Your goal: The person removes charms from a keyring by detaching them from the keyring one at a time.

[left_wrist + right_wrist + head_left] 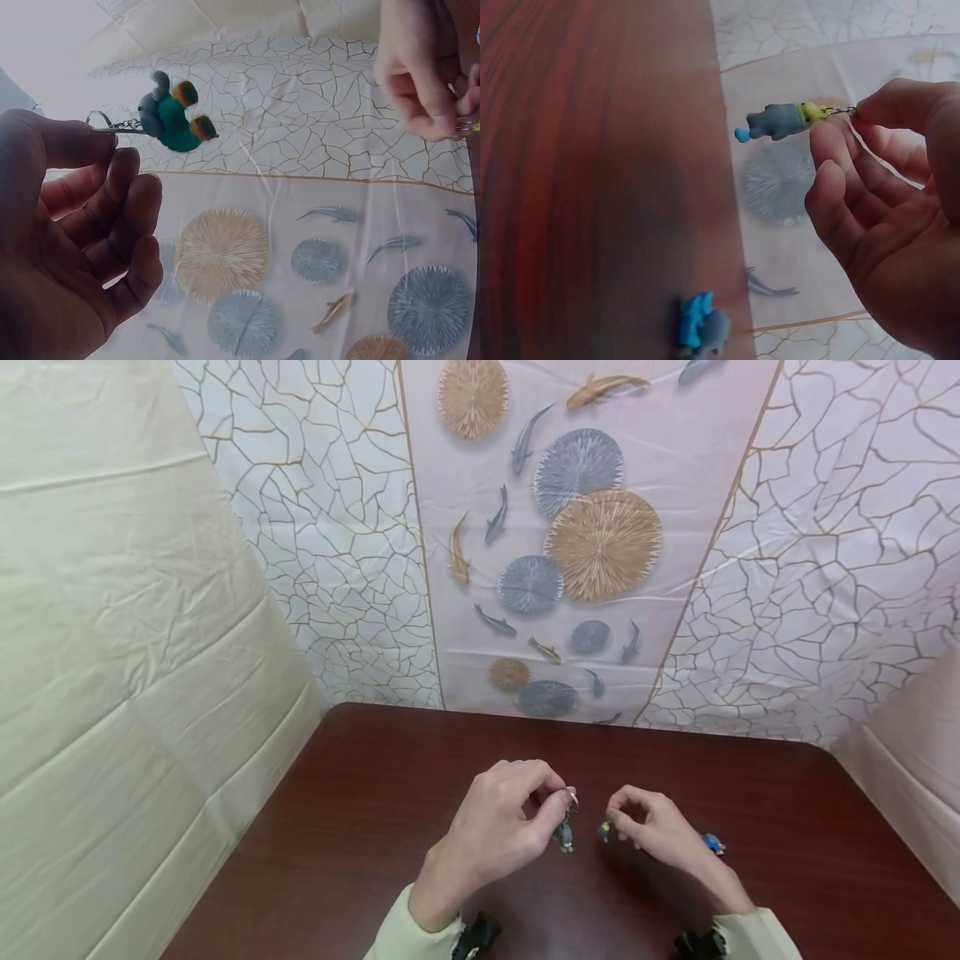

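My left hand (498,818) pinches the metal ring of a keychain (174,124) between thumb and forefinger. Its small figure has a grey head, a green body and orange-brown feet, and dangles from a short chain. To its right, my right hand (660,831) holds a small charm (776,120) by its metal clasp with the fingertips. This charm has a yellow-green top, a grey body and a light blue tip, and hangs above the table. A blue and grey figure (701,322) lies on the tabletop beside the right wrist, partly cut off in the right wrist view.
Beneath both hands is a dark reddish-brown table (337,860) with rounded far corners. A patterned cloth (360,527) with fish and round leaf shapes hangs behind it. Cream fabric (135,652) covers the left side.
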The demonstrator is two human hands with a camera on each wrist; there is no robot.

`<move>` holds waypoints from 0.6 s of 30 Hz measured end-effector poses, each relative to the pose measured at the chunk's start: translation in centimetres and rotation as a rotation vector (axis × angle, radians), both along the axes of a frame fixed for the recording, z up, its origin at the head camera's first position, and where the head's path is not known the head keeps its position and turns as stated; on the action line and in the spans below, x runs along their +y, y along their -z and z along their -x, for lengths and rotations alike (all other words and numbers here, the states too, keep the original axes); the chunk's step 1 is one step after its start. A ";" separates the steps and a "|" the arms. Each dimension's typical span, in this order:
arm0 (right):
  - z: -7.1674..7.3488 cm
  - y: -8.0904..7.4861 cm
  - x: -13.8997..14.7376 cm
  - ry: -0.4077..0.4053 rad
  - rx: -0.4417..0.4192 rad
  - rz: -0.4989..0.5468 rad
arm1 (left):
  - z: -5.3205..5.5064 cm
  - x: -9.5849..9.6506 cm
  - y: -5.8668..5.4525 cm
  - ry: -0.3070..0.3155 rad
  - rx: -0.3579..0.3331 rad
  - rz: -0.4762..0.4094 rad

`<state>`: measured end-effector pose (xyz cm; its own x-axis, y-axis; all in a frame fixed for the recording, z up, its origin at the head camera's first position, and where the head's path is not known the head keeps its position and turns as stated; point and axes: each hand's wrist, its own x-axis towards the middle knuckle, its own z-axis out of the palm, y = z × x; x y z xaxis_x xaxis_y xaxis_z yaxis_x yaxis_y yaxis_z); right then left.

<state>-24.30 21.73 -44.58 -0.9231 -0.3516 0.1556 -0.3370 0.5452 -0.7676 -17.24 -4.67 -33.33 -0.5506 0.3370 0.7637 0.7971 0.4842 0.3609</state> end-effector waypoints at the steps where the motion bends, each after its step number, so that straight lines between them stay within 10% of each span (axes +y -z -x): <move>1: 0.2 0.2 0.0 -0.002 -0.001 -0.008 | 0.0 0.0 0.0 -0.002 0.003 0.002; 18: 3.6 2.2 -0.2 0.030 -0.112 -0.154 | 0.0 -0.3 -0.1 -0.012 -0.006 0.010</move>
